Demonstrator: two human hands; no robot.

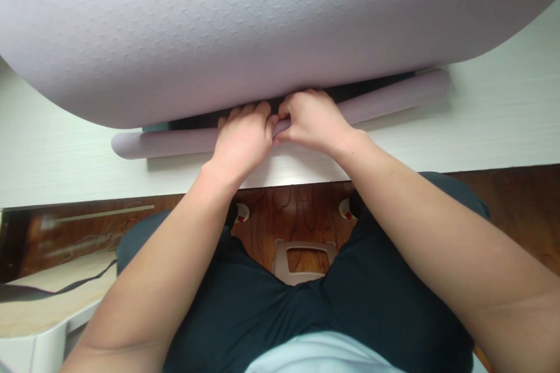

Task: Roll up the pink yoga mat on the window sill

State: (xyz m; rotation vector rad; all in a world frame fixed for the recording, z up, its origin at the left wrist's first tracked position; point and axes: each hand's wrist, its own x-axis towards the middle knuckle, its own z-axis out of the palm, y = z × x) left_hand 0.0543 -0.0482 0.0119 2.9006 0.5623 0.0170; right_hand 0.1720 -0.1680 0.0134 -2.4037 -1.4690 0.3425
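A large lilac sheet with an embossed pattern [262, 17], which looks like a foam exercise mat, bulges up across the top of the view. In front of it runs a narrow lilac roll [175, 143], with a dark gap [371, 87] between the two. My left hand [247, 134] curls over the middle of this roll, fingertips reaching into the gap. Close beside it, my right hand [310, 116] pinches the same roll between thumb and fingers. The two hands almost touch. Fingertips on the far side are partly hidden.
A pale table [494, 111] lies beneath, its front edge just before my legs. Below are a brown wooden floor [297, 210] and a beige stool-like frame [284, 262]. At lower left stands a light wooden surface [56, 303] with a dark strap [65, 291].
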